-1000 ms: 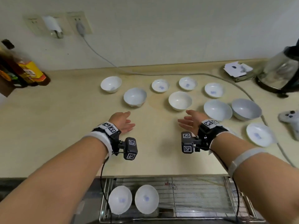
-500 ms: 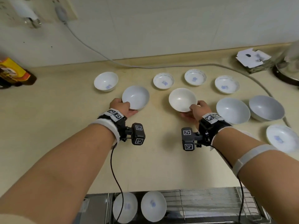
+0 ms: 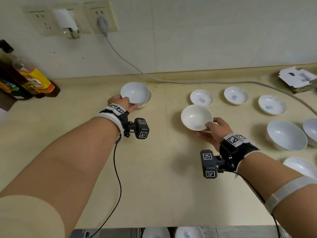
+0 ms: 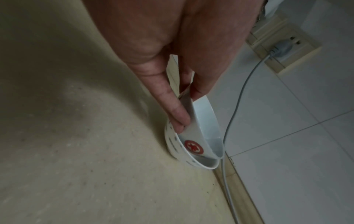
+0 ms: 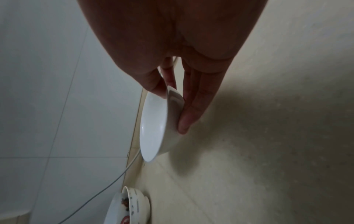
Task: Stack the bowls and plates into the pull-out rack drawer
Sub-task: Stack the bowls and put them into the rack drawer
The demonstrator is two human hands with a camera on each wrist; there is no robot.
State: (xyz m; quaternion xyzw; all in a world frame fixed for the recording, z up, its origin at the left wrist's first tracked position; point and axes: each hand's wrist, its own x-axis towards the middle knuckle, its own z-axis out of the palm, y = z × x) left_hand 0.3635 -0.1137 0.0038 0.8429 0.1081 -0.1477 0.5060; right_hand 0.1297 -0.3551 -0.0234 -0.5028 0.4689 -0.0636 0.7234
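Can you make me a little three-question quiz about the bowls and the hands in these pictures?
1. True or false: the left hand holds a bowl tilted into a second bowl on the counter.
2. What does the right hand hold? A) a small dish B) a plain white bowl C) the grey cable
3. Fill in: three small blue-marked dishes sit in a row near the ____.

Key: 1 true; 2 B; 3 wall.
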